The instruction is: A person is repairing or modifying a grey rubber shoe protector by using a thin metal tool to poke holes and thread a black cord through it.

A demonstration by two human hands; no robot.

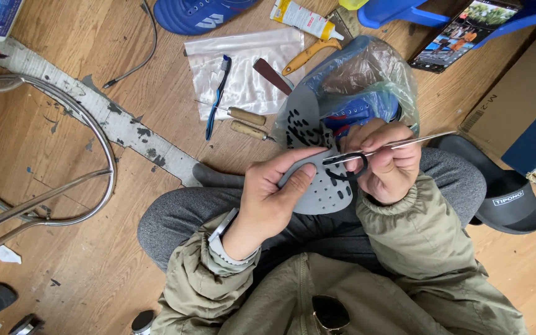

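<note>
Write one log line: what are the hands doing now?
left hand: holds grey insole | right hand: holds scissors at insole | place: lap, above wooden floor

Soft even daylight, sharp, faint shadows

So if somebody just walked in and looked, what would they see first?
First, right in the middle, the two hands: the left hand pinches a grey insole full of holes, and the right hand works a thin metal tool against it. Just above lies a crinkly plastic bag holding something blue. A toothbrush and two wooden-handled awls rest on the wooden floor to the upper left.
</note>
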